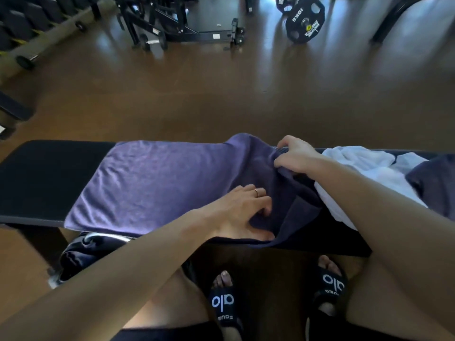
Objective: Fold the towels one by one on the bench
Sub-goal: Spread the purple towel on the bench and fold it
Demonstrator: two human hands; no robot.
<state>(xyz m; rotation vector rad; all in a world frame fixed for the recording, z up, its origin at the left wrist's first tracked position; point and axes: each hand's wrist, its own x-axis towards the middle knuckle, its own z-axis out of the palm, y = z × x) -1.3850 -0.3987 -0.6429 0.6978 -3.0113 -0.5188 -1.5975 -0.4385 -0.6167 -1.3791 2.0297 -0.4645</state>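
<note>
A purple towel (152, 183) lies spread along the black bench (37, 180), its right end raised and bunched. My left hand (243, 210) grips the towel's near right edge at the bench's front, thumb under the cloth. My right hand (295, 156) pinches the far right corner and lifts it off the bench. A white towel (364, 173) lies crumpled on the bench to the right, partly under my right forearm. Another dark blue towel (433, 183) sits at the far right edge.
A dark bag (81, 252) lies on the floor under the bench's left part. My feet in black slides (224, 303) stand below the bench. Across the brown floor stand a weight plate (305, 20), a black machine frame (172, 23) and a dumbbell rack (37, 28).
</note>
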